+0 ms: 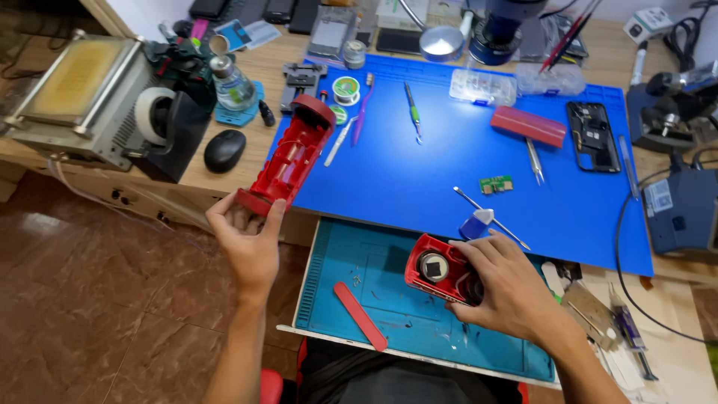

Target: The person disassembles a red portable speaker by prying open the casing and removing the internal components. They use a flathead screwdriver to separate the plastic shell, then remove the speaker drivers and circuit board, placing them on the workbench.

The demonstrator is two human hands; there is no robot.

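A long red plastic shell [288, 157] is held at its near end by the left hand [250, 243], the fingers curled under the end cap and the thumb pressed against its side. The shell is raised over the table edge at about 10 o'clock from the teal tray [329, 299], its far end reaching over the blue mat [449, 164].

A shorter red housing with a round speaker-like part [437, 269] is gripped by the right hand [508, 288], the fingers wrapped over its top and right side, above the tray at about 5 o'clock from the mat's centre.

Risks noted:
- The shell is held at one end only; a slip is judged possible, with the floor directly below the hand.
- Its far end is close to the solder reel [345, 88] and the purple-handled tool [361, 112] at 12 o'clock; these could be swept aside by a swing.
- The small green circuit board [496, 184] and metal probe [490, 217] lie loose just beyond the right hand and could be knocked.
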